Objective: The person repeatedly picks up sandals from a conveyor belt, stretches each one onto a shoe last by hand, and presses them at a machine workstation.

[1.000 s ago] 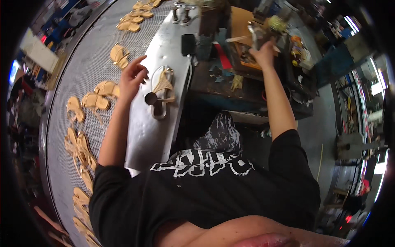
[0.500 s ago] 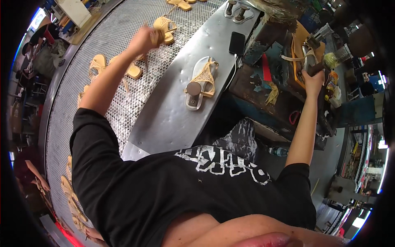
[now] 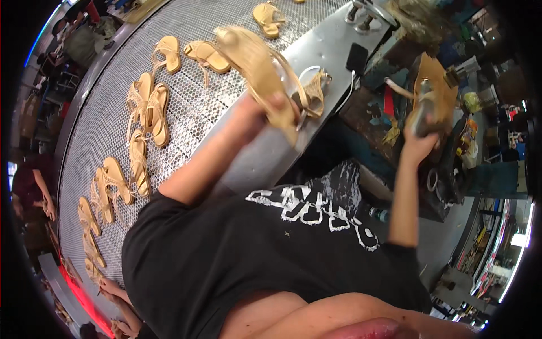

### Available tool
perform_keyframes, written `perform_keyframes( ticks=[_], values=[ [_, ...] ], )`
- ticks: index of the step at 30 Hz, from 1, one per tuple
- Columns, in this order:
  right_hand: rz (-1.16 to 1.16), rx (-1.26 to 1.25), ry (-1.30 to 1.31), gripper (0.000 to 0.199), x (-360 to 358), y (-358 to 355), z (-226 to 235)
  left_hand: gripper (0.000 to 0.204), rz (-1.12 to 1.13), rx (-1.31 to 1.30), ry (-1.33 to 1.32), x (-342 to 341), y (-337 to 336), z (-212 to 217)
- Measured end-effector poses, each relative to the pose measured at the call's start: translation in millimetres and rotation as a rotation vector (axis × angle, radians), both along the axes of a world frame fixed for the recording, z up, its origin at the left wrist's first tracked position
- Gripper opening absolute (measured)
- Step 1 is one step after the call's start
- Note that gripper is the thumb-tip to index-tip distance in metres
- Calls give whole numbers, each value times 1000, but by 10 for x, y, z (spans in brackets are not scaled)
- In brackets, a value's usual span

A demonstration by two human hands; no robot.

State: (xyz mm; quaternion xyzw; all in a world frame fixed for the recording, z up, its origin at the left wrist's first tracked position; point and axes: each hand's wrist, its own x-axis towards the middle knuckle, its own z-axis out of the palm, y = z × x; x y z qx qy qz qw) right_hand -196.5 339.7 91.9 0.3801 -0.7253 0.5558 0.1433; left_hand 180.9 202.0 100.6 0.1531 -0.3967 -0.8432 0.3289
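Sandal in hand: a tan strappy sandal (image 3: 257, 70) was held in the air above the metal surface (image 3: 339, 62), sole turned toward the camera, toe end pointing up and to the left; motion blur softened its outline.

Left hand: the left hand (image 3: 265, 116) was clamped on the sandal's heel end, fingers wrapped round the sole; the exact finger placement could not be told through the blur.

Right hand: the right hand (image 3: 420, 135) was closed round a small grey tool (image 3: 423, 110) over the cluttered workbench (image 3: 372, 121); what kind of tool it was could not be told.

Hands, relation: the two were well apart, each gripping its own object.

Second sandal: another tan sandal (image 3: 310, 90) lay on the metal surface just behind the held one, partly hidden by it.

Handling note: a grip at the heel alone probably left the long sole free to swing; a hold nearer the middle would likely steady it and keep the loose straps from snagging on the sandal beneath.

Conveyor: a perforated belt (image 3: 192, 113) ran alongside the surface, carrying a row of tan sandals (image 3: 149, 110).

Phone: a dark phone (image 3: 357, 57) lay on the surface near its far end.
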Motion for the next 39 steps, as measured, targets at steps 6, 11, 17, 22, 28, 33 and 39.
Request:
perform_keyframes(
  ticks=[6, 11, 17, 22, 28, 33, 39],
  values=[
    [754, -183, -434, 64, 1853, 65, 168, 55, -253, 357, 131, -407, 456, 372],
    [1061, 51, -401, 58, 1834, 370, 347, 41, 464, 199, 49, -136, -358, 270],
    [935, 102, -390, 54, 1781, 694, 374, 51, 345, -351, -309, -851, 499, 180],
    [605, -91, -216, 68, 1408, 826, 232, 69, -176, -742, -353, -1233, 1085, 219],
    [172, 28, 24, 64, 271, 512, 417, 51, -363, -898, -398, -1123, 1087, 505],
    [-228, 448, 6, 66, -1082, -7, 110, 39, 10, -1183, -303, -940, 660, 421],
    [83, 137, 288, 65, -1545, -125, -3, 70, 33, -1461, -1039, 190, -1721, -234]
  ],
)
